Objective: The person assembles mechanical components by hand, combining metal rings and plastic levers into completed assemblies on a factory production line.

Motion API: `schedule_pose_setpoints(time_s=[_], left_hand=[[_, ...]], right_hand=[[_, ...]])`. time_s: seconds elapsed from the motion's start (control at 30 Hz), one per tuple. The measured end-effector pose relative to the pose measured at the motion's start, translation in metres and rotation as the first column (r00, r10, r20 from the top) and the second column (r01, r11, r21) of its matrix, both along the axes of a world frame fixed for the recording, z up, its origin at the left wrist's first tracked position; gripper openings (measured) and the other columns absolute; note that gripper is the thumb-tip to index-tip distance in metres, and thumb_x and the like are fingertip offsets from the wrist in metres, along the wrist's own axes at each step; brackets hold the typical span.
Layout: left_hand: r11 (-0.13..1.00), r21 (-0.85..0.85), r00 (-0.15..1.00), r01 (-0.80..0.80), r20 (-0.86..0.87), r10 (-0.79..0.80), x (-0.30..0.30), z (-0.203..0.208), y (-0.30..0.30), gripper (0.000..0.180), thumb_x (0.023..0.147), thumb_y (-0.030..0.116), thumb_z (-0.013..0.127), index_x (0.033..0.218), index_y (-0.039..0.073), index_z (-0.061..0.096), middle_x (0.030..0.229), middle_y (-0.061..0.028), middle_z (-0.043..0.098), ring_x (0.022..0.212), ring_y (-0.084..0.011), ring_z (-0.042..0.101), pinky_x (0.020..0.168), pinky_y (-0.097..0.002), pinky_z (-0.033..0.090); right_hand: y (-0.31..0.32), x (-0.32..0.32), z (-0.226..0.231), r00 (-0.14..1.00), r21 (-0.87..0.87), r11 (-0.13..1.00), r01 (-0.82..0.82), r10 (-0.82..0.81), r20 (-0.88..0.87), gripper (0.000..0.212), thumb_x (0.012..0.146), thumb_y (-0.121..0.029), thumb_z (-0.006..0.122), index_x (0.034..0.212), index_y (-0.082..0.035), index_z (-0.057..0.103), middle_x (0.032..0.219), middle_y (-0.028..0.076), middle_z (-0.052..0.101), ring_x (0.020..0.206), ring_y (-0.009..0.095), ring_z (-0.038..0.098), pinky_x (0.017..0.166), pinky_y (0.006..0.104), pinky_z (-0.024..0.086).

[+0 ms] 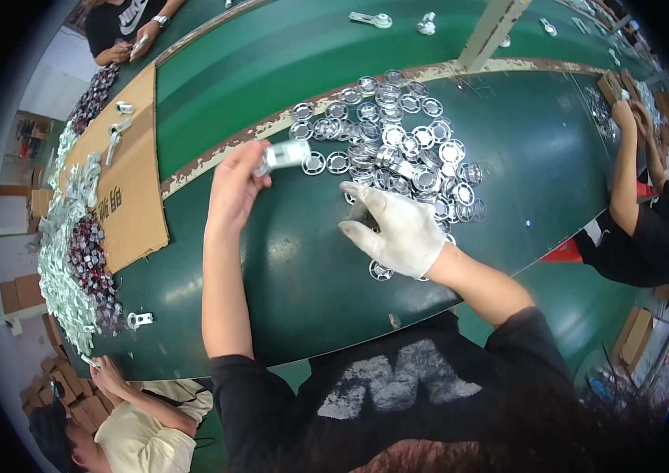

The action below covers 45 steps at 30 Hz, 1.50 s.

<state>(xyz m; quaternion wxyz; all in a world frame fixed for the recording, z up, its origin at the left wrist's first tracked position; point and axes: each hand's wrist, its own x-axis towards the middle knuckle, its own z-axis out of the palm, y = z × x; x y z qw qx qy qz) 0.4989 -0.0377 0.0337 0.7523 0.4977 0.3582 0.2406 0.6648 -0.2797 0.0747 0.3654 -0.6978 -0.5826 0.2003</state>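
My left hand (237,183), bare, is raised over the green table with its fingers closed round a pale, silvery handle-shaped part (285,154). Motion blurs that part, so its details do not show. My right hand (405,232) wears a white glove and reaches over the near edge of a heap of shiny round chrome rings (394,135). Its thumb and fingers are apart, and nothing shows between them. Some rings lie partly under the gloved hand and are hidden by it.
A cardboard sheet (133,181) lies at the left, beside piled pale parts (66,260) and small dark-and-red pieces (86,256). Beyond the table's worn rim runs a green belt (271,59) with scattered parts and a metal post (492,35). Co-workers sit left and right.
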Motion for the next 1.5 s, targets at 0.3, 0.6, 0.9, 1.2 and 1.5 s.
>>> schedule_pose_setpoints(time_s=[0.3, 0.6, 0.9, 1.2, 1.5], left_hand=[[0.967, 0.140, 0.976, -0.215, 0.078, 0.205, -0.023, -0.008, 0.025, 0.039, 0.105, 0.012, 0.052, 0.142, -0.001, 0.051, 0.129, -0.0149, 0.068, 0.107, -0.0254, 0.071, 0.089, -0.0326, 0.057], [0.195, 0.916, -0.053, 0.350, -0.188, 0.981, -0.305, -0.035, 0.012, 0.030, 0.087, 0.025, 0.069, 0.112, 0.010, 0.072, 0.121, -0.0185, 0.064, 0.111, -0.0393, 0.059, 0.096, -0.0508, 0.047], [0.359, 0.899, 0.172, 0.252, -0.406, 0.897, -0.299, -0.039, -0.053, 0.027, 0.090, -0.001, 0.058, 0.115, 0.005, 0.067, 0.119, -0.0181, 0.062, 0.106, -0.0403, 0.058, 0.094, -0.0476, 0.047], [0.770, 0.637, 0.867, 0.026, -0.399, 0.300, -0.111, 0.017, -0.095, 0.021, 0.091, -0.003, 0.064, 0.110, 0.003, 0.069, 0.112, -0.0110, 0.059, 0.098, -0.0227, 0.063, 0.084, -0.0328, 0.053], [0.698, 0.712, 0.974, 0.085, 0.088, -0.208, 0.017, -0.001, -0.089, 0.025, 0.092, 0.006, 0.063, 0.117, 0.002, 0.063, 0.119, -0.0115, 0.056, 0.104, -0.0213, 0.060, 0.092, -0.0333, 0.050]], right_hand=[[0.004, -0.008, 0.000, 0.978, -0.160, 0.974, -0.161, 0.179, 0.103, 0.037, 0.091, -0.027, 0.068, 0.124, -0.008, 0.065, 0.089, 0.007, 0.072, 0.086, 0.027, 0.070, 0.076, 0.0396, 0.056], [0.000, -0.017, -0.008, 0.960, -0.057, 0.977, -0.205, 0.212, 0.184, 0.030, 0.085, -0.018, 0.075, 0.114, -0.010, 0.071, 0.079, 0.005, 0.068, 0.073, 0.025, 0.069, 0.068, 0.0368, 0.056], [-0.001, -0.019, -0.009, 0.953, -0.047, 0.973, -0.227, 0.232, 0.198, 0.028, 0.083, -0.014, 0.076, 0.111, -0.009, 0.072, 0.079, 0.006, 0.068, 0.074, 0.025, 0.069, 0.069, 0.0364, 0.056], [0.005, -0.018, -0.006, 0.958, -0.189, 0.950, -0.247, 0.269, 0.097, 0.058, 0.087, -0.038, 0.071, 0.135, -0.008, 0.057, 0.122, 0.013, 0.066, 0.112, 0.032, 0.064, 0.097, 0.0408, 0.051], [0.006, -0.006, -0.011, 0.969, -0.051, 0.969, 0.241, -0.238, 0.065, 0.034, 0.090, -0.027, 0.066, 0.120, -0.010, 0.066, 0.087, 0.016, 0.073, 0.076, 0.036, 0.072, 0.069, 0.0458, 0.058]])
